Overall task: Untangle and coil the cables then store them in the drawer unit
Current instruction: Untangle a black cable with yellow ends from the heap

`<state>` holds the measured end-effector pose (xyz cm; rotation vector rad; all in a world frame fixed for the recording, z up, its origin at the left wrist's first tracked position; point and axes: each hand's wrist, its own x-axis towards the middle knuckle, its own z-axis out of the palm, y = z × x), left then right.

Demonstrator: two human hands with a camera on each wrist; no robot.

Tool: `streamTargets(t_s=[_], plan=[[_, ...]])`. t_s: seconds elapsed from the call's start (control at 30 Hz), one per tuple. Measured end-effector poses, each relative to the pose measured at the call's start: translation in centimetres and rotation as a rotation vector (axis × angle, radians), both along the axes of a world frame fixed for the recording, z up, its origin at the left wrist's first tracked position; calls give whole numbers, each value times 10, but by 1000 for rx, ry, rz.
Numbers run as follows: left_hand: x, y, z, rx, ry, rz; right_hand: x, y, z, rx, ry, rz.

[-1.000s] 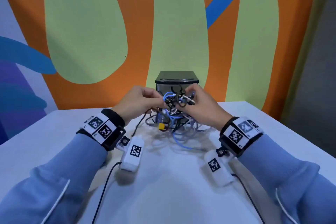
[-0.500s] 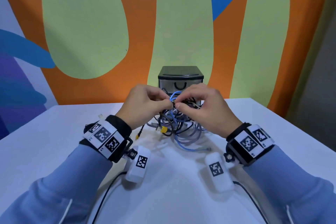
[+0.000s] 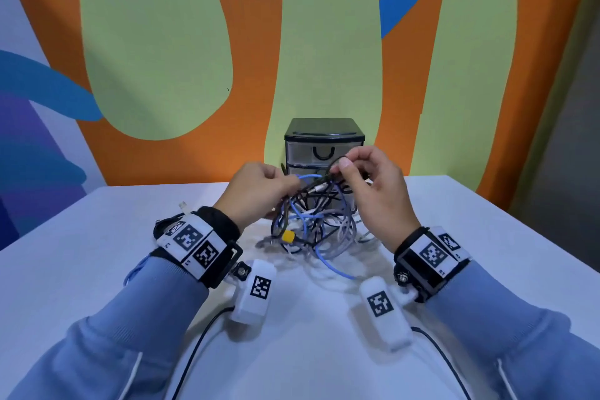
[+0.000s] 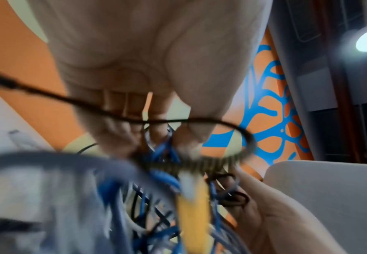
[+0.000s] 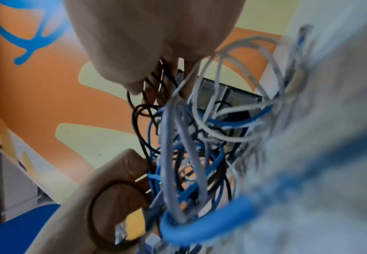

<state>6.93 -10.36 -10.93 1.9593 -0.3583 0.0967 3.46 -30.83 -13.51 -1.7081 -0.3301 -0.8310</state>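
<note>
At frame centre, one cable tangle (image 3: pixel 311 221) hangs above the white bench (image 3: pixel 97 253). The left hand (image 3: pixel 259 191) grips its strands; the right hand (image 3: pixel 373 185) pinches a black cable (image 3: pixel 334 162). One drawer unit (image 3: pixel 324 143) stands behind.

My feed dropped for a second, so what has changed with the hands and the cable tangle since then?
The right hand has risen and now pinches a black cable, drawing a loop up out of the cable tangle. The left hand still grips the tangle at its left side. The tangle stays knotted on the white table, and the drawer unit stays shut behind it.
</note>
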Motion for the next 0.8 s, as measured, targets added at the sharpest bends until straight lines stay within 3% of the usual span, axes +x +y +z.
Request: streamTargets(t_s=[0.1,0.17,0.3,0.37,0.43,0.5,0.6,0.7,0.8], plan=[[3,4,-2,189,-31,36,1,4,1,240,35,61],[-1,4,0,241,-116,62,-1,3,2,295,42,75],[-10,3,5,312,-426,9,-6,4,4,155,61,82],[-14,2,8,293,-437,-73,-10,6,6,89,44,100],[-17,0,9,397,-377,-130,-13,7,8,52,9,71],[-16,-1,8,494,-432,-108,-15,7,10,13,-18,47],[-15,1,15,225,-445,-176,-20,9,14,-133,-42,106],[-19,3,23,-83,-217,-266,-18,4,15,-261,1,160],[-21,10,32,-559,50,-304,-14,-4,10,-388,82,104]])
